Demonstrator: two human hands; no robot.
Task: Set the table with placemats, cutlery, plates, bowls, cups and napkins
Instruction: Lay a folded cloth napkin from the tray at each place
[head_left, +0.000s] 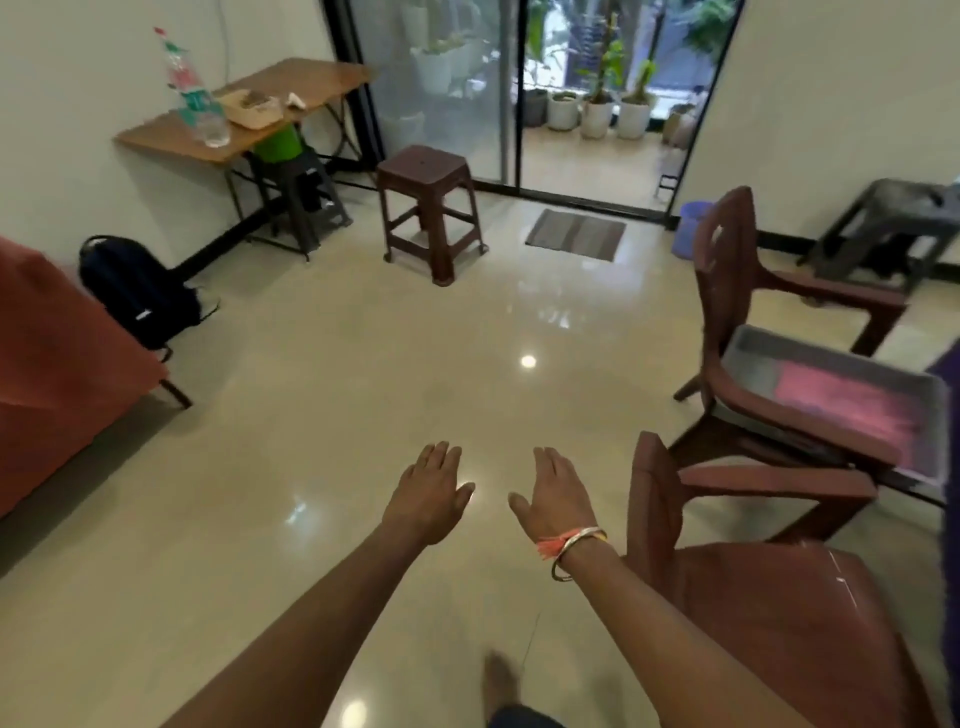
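My left hand (428, 496) and my right hand (556, 496) are stretched out side by side over the shiny floor, palms down, fingers straight, holding nothing. A bangle and an orange thread circle the right wrist. A grey tray (836, 364) with a pink cloth or mat (852, 405) lying in it rests on the seat of a brown plastic chair (748, 291) at the right. No cutlery, plates, bowls or cups show in this view.
A second brown chair (753, 597) stands close at my lower right. A brown stool (428, 208) is ahead, and a wooden side table (249, 111) with a bottle stands at the back left. An orange-covered surface (57, 353) and a dark backpack (135, 291) are at left.
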